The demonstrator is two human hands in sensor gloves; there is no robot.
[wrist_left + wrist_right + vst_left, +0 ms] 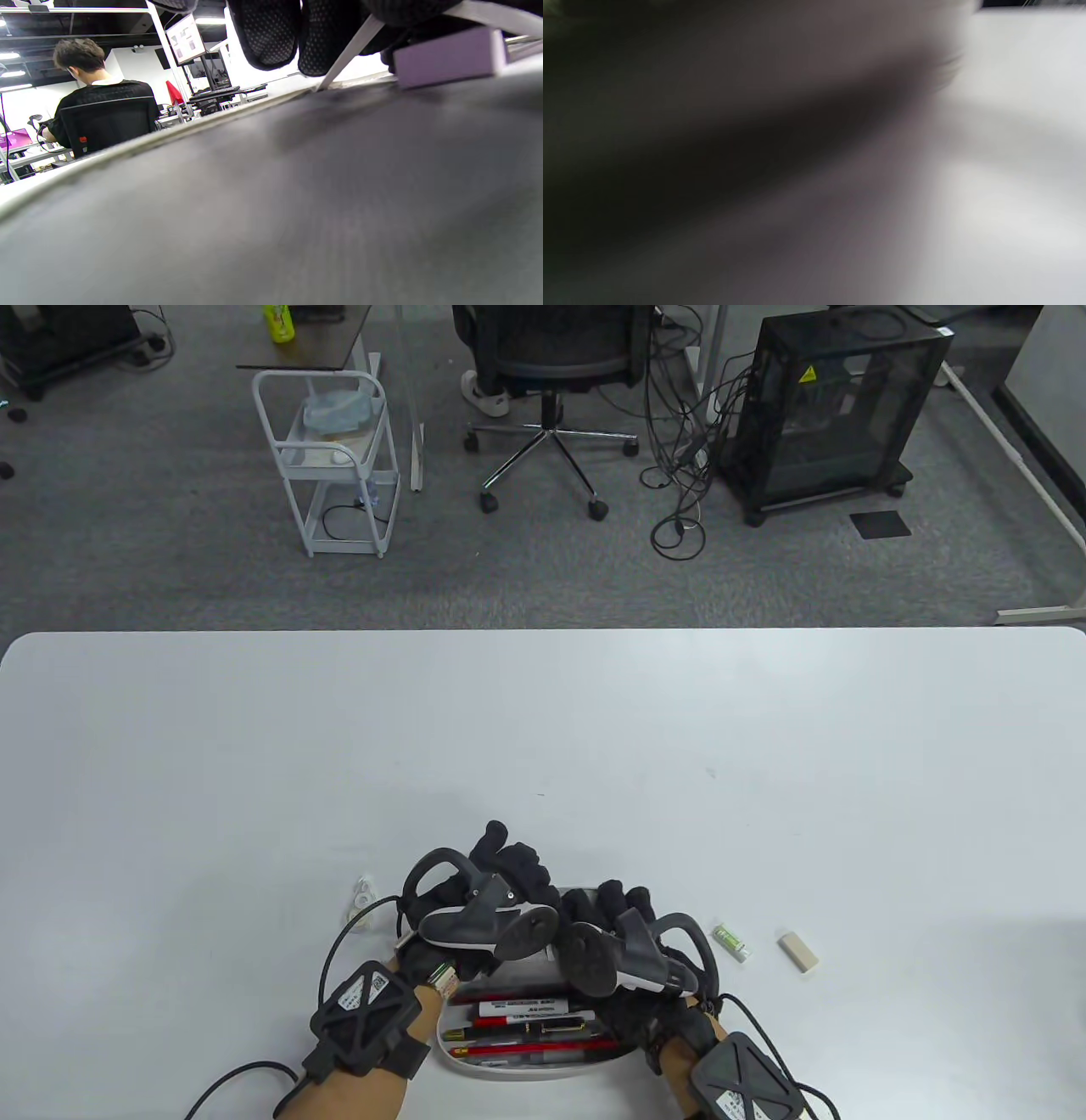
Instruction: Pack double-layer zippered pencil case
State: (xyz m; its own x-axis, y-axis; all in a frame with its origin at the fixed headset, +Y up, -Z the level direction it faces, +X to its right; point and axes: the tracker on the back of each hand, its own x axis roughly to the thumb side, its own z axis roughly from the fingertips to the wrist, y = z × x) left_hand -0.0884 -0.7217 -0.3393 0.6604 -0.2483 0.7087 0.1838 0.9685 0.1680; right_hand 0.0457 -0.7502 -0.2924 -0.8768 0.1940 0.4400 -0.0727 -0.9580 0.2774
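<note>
The grey pencil case (509, 1066) lies open at the table's near edge, with red and black pens (530, 1027) in its lower tray. Both hands sit over its far half and hide it. My left hand (502, 861) curls its fingers over the case's far edge. In the left wrist view the fingertips (265, 38) hang over a grey fabric layer (297, 190) beside a pale purple block (449, 57). My right hand (624, 903) rests on the case's far right part, its grip hidden under the tracker. The right wrist view is a blur.
A small green and white item (731, 942) and a beige eraser (797, 950) lie on the white table (543, 746) right of the case. A small white item (365, 899) lies left of it. Chairs, a cart and a cabinet stand beyond the table.
</note>
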